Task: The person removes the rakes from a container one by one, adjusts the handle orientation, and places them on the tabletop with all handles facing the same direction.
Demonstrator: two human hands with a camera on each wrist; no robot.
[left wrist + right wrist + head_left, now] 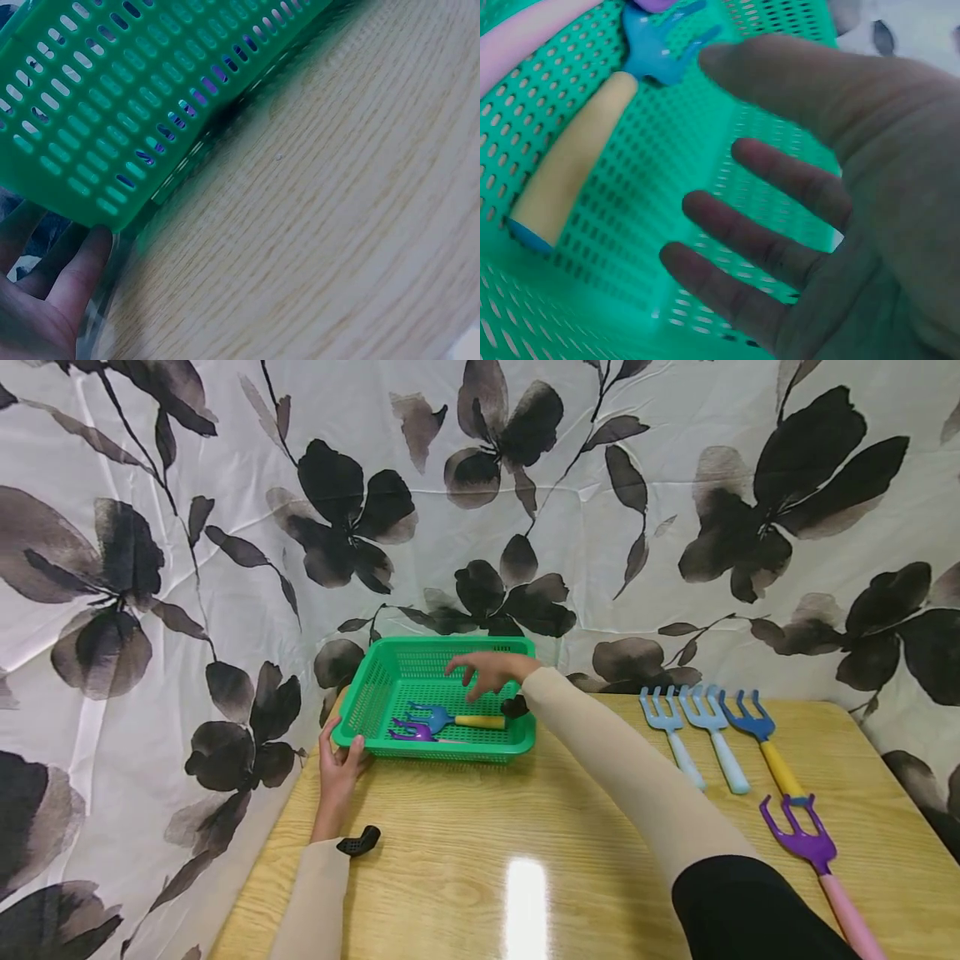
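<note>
A green plastic basket (442, 750) with slotted walls stands at the back of the wooden table. My left hand (341, 772) holds its near left corner, thumb at the front wall and fingers at the left side. Inside lie a blue hand fork with a yellow handle (480, 722) and a purple hand fork with a pink handle (414, 732). Above them, within the basket's opening, my right hand (491, 672) hovers with fingers spread and nothing in it. The right wrist view shows its thumb near the blue tines (656, 49), with a gap between the fingers and thumb.
Several hand forks lie on the table's right side: two light blue ones (663, 722), (708, 718), a blue one with a yellow handle (780, 768), and a purple one with a pink handle (813, 852). A floral curtain (600, 560) hangs behind and left of the table (450, 843).
</note>
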